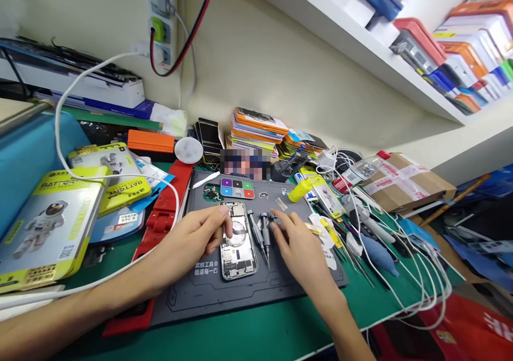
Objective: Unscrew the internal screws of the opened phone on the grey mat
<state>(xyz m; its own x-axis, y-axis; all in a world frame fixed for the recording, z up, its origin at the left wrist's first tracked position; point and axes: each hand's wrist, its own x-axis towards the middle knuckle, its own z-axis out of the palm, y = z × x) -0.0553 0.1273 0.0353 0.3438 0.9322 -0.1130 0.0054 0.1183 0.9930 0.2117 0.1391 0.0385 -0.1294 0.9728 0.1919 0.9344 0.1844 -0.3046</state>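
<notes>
Phone (241, 262) partly hidden behind left hand (203, 233); right hand (300, 246): contact unclear.

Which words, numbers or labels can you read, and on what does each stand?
"BATTERY": front yellow box
"BATTERY": yellow box behind it
"369": white sticker
"武校工具": grey mat
"悟道每一", last character unclear: same mat
Too small or blurred: boxes' finer print, red item's lettering
</notes>
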